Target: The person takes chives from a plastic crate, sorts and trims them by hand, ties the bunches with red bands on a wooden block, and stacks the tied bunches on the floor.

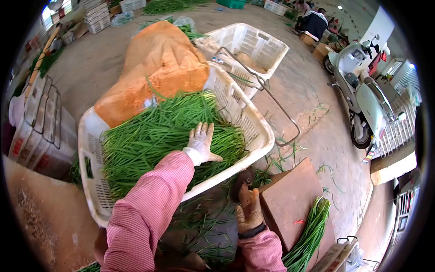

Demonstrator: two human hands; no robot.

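My left hand [199,143], in a whitish glove, lies with fingers spread on a heap of garlic chives [158,131]. The long green leaves fill a white plastic crate [199,192] with slotted sides. My right hand [250,212], in a stained glove, hangs in front of the crate. Its fingers point up and stand apart, with nothing seen between them. Beside it a brown board [290,195] carries a separate bundle of garlic chives [312,231]. An orange cloth [158,68] drapes over the far side of the crate.
Behind the crate stands another white crate [272,50], and a bent metal hook [283,106] leans over from it. A scooter [362,90] is parked at right. Stacked crates [43,131] are at left. Further back a person [313,23] sits low.
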